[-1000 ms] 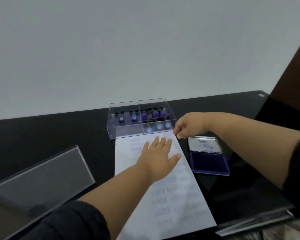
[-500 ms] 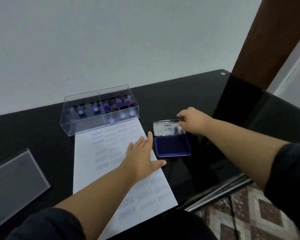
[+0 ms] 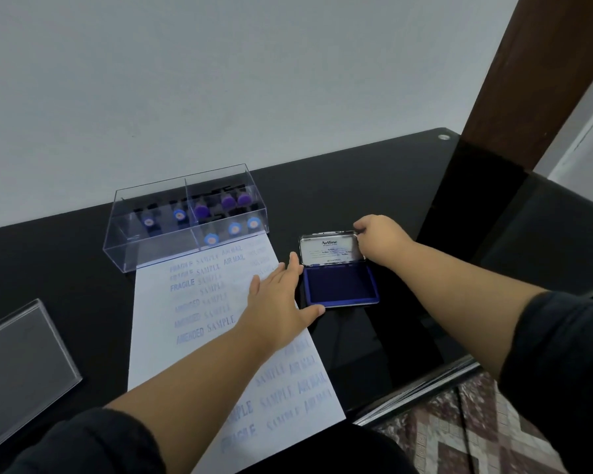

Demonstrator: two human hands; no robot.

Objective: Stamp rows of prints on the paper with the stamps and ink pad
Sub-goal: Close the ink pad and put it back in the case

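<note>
Left hand [image 3: 281, 299] flat, fingers straight on paper [image 3: 199, 323] mid-frame, likely pinning sheet. Right hand [image 3: 379, 239] pinches raised lid of ink pad [image 3: 339, 285] right of paper, probably closing. Stamps [image 3: 216, 217] in clear box [image 3: 124, 244] upper left.

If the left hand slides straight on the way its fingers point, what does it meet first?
Most likely the ink pad: the left hand lies flat on the paper, fingertips pointing toward the pad's raised lid. Depth is unclear.
</note>
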